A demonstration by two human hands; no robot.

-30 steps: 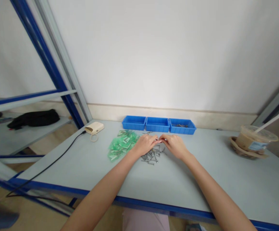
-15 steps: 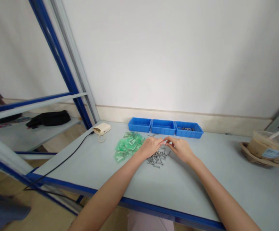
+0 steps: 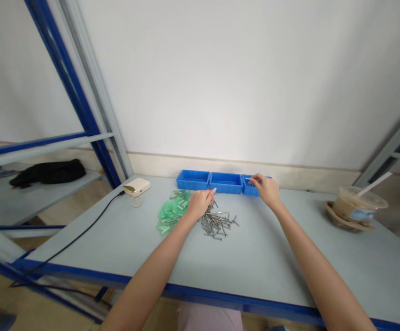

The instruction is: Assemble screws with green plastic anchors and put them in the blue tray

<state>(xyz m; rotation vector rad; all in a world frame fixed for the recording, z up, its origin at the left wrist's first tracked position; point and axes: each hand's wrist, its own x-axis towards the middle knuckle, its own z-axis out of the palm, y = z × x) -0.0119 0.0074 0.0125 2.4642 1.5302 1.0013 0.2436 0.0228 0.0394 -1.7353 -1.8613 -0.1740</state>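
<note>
A loose pile of grey screws [image 3: 218,222] lies on the pale grey table [image 3: 261,257]. To its left sits a heap of small green plastic bags [image 3: 172,209]. My left hand [image 3: 200,203] rests between the bags and the screws with fingers curled, a thin screw-like tip showing at its fingertips. My right hand [image 3: 267,189] reaches over the right-hand blue bin [image 3: 248,188], fingers pinched together above it; what they pinch is too small to name. The middle blue bin [image 3: 226,182] and the left blue bin [image 3: 193,179] stand in a row against the wall.
A cream box with a black cable [image 3: 136,187] lies at the table's left rear. A lidded drink cup with a straw [image 3: 356,209] stands in a paper carrier at the right. Blue and grey shelf posts [image 3: 82,99] rise at left, with a black object [image 3: 48,171] on a lower shelf.
My hands were together over the screw pile. The right hand has moved back and right to the right-hand blue bin; the left hand stayed near the pile's upper left.
</note>
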